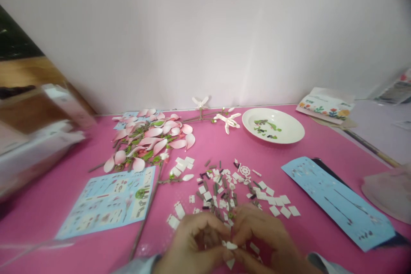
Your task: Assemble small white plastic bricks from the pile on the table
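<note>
Near the bottom centre, my left hand (195, 244) and my right hand (266, 239) meet with fingers pinched around a small white piece (230, 245). The fingertips of both hands touch it, and its exact shape is blurred. Just beyond the hands lies a loose pile of small white, grey and dark pieces (221, 188). White square tiles (285, 212) are scattered to the right of the pile, and a few white pieces (180, 210) lie beyond my left hand.
Pink-petalled flower branches (154, 137) lie at the back left above a blue instruction sheet (109, 199). A white plate (292, 130) holds green bits. Another blue sheet (340, 205) rests on the right. White flowers (227, 122) on a brown stem lie by the wall.
</note>
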Demonstrator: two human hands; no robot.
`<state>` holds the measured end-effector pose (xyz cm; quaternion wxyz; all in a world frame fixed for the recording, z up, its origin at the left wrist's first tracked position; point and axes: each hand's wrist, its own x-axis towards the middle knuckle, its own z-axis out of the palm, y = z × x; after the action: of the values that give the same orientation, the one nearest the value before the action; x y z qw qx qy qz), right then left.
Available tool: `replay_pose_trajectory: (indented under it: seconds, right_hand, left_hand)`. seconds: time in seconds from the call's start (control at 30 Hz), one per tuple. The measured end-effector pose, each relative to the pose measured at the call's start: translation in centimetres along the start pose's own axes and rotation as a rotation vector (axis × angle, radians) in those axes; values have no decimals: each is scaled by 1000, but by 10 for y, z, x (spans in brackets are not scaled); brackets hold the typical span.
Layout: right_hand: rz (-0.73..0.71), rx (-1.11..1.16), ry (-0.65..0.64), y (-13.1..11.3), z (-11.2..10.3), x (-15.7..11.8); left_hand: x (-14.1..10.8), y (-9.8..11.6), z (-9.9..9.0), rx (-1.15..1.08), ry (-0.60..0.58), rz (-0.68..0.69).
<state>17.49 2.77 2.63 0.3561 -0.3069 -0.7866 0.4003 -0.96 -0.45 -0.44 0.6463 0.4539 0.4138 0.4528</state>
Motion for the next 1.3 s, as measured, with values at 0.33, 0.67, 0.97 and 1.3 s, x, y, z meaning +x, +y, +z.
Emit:
replay_pose_trajectory:
  seconds: [0.33, 0.67, 0.97, 1.3]
  right_hand:
    - [40, -287, 91, 12, -7, 4]
    - [66, -617, -7, 16, -4, 14]
    - [42, -572, -13, 12, -4, 14]
    - [41, -576, -32, 18, -3, 11]
  left_hand:
    - [3, 22, 2, -3, 283, -113]
    - [8, 19, 2, -144, 325, -130]
    - [10, 17, 2, -210, 321, -143]
    - [8, 18, 3, -215, 309, -153]
